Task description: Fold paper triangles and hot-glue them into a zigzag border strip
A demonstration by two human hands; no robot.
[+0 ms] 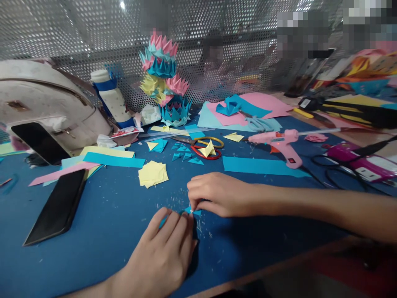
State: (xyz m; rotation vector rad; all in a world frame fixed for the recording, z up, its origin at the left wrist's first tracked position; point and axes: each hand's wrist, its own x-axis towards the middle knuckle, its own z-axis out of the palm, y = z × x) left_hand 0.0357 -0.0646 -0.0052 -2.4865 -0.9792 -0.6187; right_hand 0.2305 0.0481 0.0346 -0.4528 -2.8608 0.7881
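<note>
Both my hands meet over the blue table, low in the middle of the view. My left hand [167, 248] is closed, its fingertips pressed on a small blue paper piece [188, 210], with more blue paper showing between its fingers. From the right, my right hand [218, 193] pinches the same piece at its edge. Small paper scraps are scattered around my fingertips. Just beyond lie a stack of yellow paper [153, 174], small blue triangles [186, 154] and red-and-yellow-handled scissors [206, 150] with a folded yellow piece on them.
A pink glue gun [279, 142] rests at the right behind a blue strip [263, 166]. Two phones, one here [57, 207], a bag [46, 99] and a bottle [113, 97] are at left. A folded-paper tower [164, 78] stands at the back; a purple power strip [361, 163] lies right.
</note>
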